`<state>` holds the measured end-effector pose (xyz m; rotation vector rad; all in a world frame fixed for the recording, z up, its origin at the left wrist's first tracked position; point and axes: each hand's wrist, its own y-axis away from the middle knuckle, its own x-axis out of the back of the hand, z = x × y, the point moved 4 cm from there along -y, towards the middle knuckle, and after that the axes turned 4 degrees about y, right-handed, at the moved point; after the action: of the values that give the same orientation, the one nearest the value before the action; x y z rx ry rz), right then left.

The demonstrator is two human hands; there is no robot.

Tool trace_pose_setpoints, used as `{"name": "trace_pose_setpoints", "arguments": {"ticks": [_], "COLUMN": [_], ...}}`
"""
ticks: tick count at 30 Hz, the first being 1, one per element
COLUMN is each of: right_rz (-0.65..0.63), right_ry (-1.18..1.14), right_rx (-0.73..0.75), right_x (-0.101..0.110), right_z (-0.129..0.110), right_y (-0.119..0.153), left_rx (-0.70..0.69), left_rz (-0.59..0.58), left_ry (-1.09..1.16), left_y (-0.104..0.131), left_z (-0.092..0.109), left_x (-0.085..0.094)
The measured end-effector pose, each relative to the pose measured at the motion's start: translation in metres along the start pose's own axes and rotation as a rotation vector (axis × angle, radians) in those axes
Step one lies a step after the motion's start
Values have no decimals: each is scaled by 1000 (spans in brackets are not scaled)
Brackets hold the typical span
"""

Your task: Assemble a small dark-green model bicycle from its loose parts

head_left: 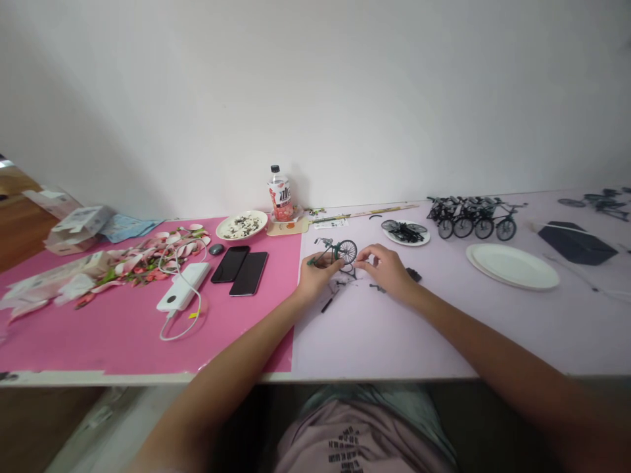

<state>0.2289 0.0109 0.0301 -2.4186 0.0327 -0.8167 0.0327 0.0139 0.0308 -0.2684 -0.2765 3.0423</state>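
Observation:
My left hand (pixel 317 270) is closed around a small dark green model bicycle (pixel 340 252), held tilted above the pale lilac tabletop. One spoked wheel of it points up and to the right. Just right of the bicycle, my right hand (pixel 383 266) has its thumb and forefinger pinched together close to the wheel. Whatever may sit in that pinch is too small to make out. Under the hands lie small dark parts and a thin black-handled tool (pixel 327 303). A black piece (pixel 413 274) shows beside my right wrist.
Finished-looking model bicycles (pixel 470 220) stand in a row at the back right. A plate of black parts (pixel 407 232) and stacked white plates (pixel 513 267) lie nearby. On the pink side are two phones (pixel 249 273), a white power strip (pixel 183 287), petal-like pieces (pixel 148 256) and a bottle (pixel 280 196).

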Motion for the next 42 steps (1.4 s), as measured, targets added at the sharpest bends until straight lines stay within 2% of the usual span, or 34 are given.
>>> {"name": "trace_pose_setpoints", "arguments": {"ticks": [5,11,23,33,42], "right_rz": [105,112,162,139,110], "right_ry": [-44,-16,-21,0,24], "right_rx": [70,64,89,111,175], "right_x": [3,5,7,8,8], "right_z": [-10,-10,-13,-13,-19], "right_y": [3,2,3,2,1], "left_rx": [-44,-67,-68,-77,-156], "left_rz": [-47,-78,-70,-81,-90], "left_ry": [-92,-99,-75,-91,-147], "left_y": [3,7,8,9,9], "left_z": [1,4,5,8,6], "left_x": [-3,-5,-6,-7,-6]}}
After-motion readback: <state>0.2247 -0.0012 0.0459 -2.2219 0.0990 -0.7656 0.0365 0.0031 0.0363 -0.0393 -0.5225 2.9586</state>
